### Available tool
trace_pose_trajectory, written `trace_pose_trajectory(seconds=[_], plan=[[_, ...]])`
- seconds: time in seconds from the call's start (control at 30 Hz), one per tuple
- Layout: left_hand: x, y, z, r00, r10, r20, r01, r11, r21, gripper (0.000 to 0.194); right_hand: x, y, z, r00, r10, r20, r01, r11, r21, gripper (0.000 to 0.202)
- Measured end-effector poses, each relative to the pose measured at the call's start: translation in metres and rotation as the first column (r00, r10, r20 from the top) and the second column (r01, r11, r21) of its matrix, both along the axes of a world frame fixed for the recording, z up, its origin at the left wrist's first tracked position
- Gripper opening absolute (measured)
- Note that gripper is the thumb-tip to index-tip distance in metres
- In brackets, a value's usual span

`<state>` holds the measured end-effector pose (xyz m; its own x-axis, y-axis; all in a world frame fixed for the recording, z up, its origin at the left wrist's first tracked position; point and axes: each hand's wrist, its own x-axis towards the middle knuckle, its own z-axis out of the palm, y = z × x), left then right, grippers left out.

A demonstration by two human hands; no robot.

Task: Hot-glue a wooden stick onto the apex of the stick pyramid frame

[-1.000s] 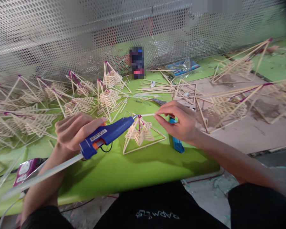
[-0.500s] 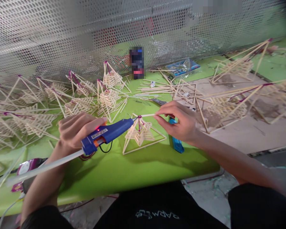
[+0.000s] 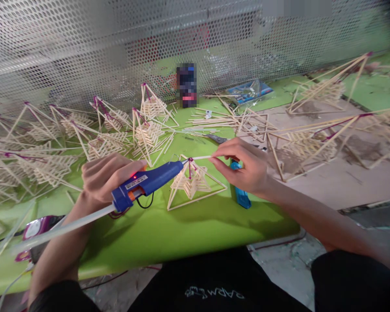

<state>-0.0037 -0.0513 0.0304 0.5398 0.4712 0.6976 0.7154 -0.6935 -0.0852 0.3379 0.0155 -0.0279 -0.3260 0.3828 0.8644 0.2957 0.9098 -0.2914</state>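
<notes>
My left hand (image 3: 105, 177) is wrapped round a blue hot glue gun (image 3: 149, 182), its red light lit and a long glue stick (image 3: 68, 226) coming out of the back. The nozzle points right and meets the purple-tied top of a small stick pyramid (image 3: 191, 184), which has a stacked star-shaped lattice inside. From the other side, my right hand (image 3: 243, 167) pinches a thin pale stick (image 3: 202, 157) between thumb and fingertips, its far end at the pyramid's top. Below the right hand lies a blue utility knife (image 3: 242, 197), partly covered by it.
Several finished stick pyramids (image 3: 107, 147) crowd the left, and larger ones (image 3: 312, 143) stand right on a board (image 3: 351, 186). Loose sticks (image 3: 211, 119), scissors (image 3: 217, 138) and a blue packet (image 3: 251, 92) lie behind. A phone (image 3: 186, 86) leans against the perforated metal screen (image 3: 123, 56).
The glue gun in my left hand has shifted very slightly to the right, its nozzle closer to the pyramid's top. My right hand and the stick look unmoved.
</notes>
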Motion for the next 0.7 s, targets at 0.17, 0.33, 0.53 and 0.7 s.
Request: trace_pose_trajectory(seconds=[0.17,0.33,0.53,0.7], plan=[[0.0032,0.0001,0.003,0.993,-0.071,-0.099,0.081,0.991,0.108,0.044,0.0004,-0.0003,0.0004,1.0,0.0,0.001,0.0,1.0,0.004,0.02],[0.0064,0.0007,0.0037,0.994,-0.067,-0.088,0.078,0.989,0.128,0.031,0.0004,-0.0006,0.0006,1.0,-0.014,0.011,0.014,1.0,0.0,0.018],[0.0058,-0.0005,-0.0004,0.996,-0.023,-0.082,0.032,0.994,0.108,0.021,0.0009,-0.0014,0.0008,1.0,-0.006,0.012,0.006,1.0,0.006,0.02],[0.0039,0.002,-0.0048,0.999,-0.043,-0.024,0.046,0.989,0.142,0.033,0.0009,-0.002,0.0014,1.0,-0.001,0.02,0.001,1.0,0.012,0.021]])
